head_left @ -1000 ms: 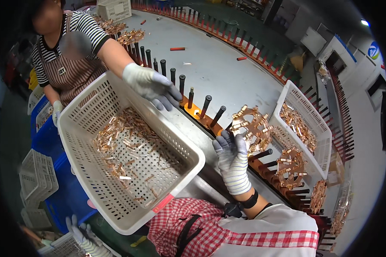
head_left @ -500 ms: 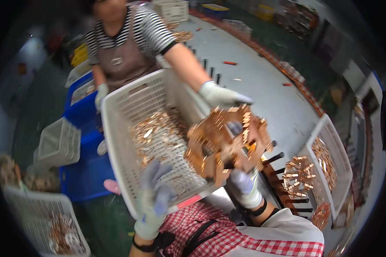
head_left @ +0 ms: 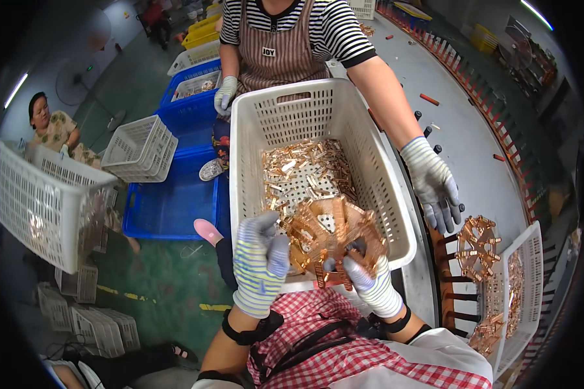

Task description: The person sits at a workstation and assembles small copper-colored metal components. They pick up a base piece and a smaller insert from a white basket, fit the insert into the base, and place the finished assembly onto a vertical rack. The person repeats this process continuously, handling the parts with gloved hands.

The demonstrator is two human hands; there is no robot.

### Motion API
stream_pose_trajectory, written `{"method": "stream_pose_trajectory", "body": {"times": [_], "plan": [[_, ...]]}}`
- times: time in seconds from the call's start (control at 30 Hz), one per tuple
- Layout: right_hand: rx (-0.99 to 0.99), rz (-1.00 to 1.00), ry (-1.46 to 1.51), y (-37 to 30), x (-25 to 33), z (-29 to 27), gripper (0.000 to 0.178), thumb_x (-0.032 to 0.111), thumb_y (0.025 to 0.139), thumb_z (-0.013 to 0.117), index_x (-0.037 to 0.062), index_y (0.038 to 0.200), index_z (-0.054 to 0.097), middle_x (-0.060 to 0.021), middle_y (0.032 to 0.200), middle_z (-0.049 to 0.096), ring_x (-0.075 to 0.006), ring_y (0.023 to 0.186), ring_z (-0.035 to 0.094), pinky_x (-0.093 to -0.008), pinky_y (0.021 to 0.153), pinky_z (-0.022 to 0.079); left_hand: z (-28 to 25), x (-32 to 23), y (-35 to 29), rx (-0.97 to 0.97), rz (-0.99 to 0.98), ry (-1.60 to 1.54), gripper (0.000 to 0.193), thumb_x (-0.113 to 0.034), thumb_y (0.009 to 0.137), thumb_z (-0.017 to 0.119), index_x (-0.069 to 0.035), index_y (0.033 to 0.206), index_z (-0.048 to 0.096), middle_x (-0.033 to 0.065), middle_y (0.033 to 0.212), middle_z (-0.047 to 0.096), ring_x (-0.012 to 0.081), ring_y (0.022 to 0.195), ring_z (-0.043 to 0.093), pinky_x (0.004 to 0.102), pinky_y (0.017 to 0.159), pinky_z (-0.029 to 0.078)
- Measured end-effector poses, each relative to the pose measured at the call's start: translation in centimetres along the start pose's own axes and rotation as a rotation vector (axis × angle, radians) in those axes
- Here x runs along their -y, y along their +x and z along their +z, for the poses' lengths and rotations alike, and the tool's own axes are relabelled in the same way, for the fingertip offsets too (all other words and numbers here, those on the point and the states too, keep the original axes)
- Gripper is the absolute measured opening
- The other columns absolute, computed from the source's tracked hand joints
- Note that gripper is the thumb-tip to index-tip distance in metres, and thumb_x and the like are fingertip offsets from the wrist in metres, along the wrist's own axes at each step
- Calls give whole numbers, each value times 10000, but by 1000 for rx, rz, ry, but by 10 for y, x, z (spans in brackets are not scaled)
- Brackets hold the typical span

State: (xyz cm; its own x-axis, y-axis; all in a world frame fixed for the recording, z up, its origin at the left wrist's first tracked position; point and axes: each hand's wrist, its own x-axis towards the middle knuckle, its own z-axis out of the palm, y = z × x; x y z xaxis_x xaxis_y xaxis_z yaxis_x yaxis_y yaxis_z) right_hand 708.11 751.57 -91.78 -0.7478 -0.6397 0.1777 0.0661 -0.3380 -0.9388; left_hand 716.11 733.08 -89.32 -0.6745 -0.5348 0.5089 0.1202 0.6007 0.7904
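Observation:
A copper-coloured, wheel-shaped metal piece [head_left: 334, 230] with openings and several stubby blocks around its rim is tilted over the near end of a white perforated crate [head_left: 318, 91]. My right hand [head_left: 376, 285], in a striped glove, grips its near right edge. My left hand [head_left: 259, 266], gloved alike, is beside its left edge with thumb and fingers apart; whether they touch it I cannot tell. Inside the crate lie many small copper-coloured pieces [head_left: 298, 165]. Across the crate stands a person in a striped apron, whose gloved hand [head_left: 431, 185] hangs open, holding nothing, right of the crate.
Another wheel-shaped copper piece [head_left: 479, 249] is at the right, by black pegs [head_left: 461, 296] and a white crate [head_left: 529, 292]. Blue bins [head_left: 172, 194] and stacked white crates [head_left: 139, 149] stand at left. A second person [head_left: 52, 123] is behind a raised-looking white crate [head_left: 39, 201].
The co-worker's hand has left the wheel-shaped piece and moved right. The piece is now nearer me over the crate, in my right hand. My left hand is now close beside it. My view has turned.

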Motion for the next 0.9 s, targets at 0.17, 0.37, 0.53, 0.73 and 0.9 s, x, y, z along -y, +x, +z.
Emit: {"method": "stream_pose_trajectory", "body": {"times": [0.17, 0.37, 0.53, 0.73, 0.9], "plan": [[97, -592, -764, -4, -30, -1, 621, 44, 709, 775, 27, 1284, 543, -97, 803, 589, -315, 714, 574, -399, 636, 442, -17, 3, -4, 161, -214, 67, 193, -199, 916, 597, -11, 870, 585, 85, 674, 587, 203, 576, 554, 317, 592, 463], [96, -809, -851, 3, -6, 11, 611, 77, 674, 780, 51, 1255, 593, -47, 680, 532, -280, 593, 516, -401, 553, 408, -16, 13, -8, 136, -176, -212, 133, -172, 880, 608, -46, 902, 640, 96, 774, 644, 239, 612, 597, 326, 586, 480], [-521, -231, -262, 16, -5, -13, 237, 204, 902, 660, 5, 1030, 656, -116, 873, 699, -233, 764, 681, -318, 662, 527, -24, 0, -13, 94, 252, 387, 40, -141, 801, 645, -108, 816, 663, 89, 736, 627, 295, 612, 591, 354, 556, 470], [39, -270, -673, 5, -36, -9, 487, 145, 789, 718, 57, 1247, 577, -174, 1005, 677, -349, 868, 683, -386, 772, 547, -16, -9, 20, 187, -650, -510, 215, -238, 960, 581, -25, 963, 614, 16, 728, 561, 81, 640, 519, 274, 583, 450], [83, -552, -904, 12, -9, 1, 491, 91, 760, 715, 63, 1236, 599, -134, 850, 650, -304, 734, 655, -369, 657, 515, -3, 9, 8, 165, -397, -343, 231, -251, 936, 615, -20, 941, 617, 15, 673, 553, 88, 560, 496, 266, 525, 424]]}}
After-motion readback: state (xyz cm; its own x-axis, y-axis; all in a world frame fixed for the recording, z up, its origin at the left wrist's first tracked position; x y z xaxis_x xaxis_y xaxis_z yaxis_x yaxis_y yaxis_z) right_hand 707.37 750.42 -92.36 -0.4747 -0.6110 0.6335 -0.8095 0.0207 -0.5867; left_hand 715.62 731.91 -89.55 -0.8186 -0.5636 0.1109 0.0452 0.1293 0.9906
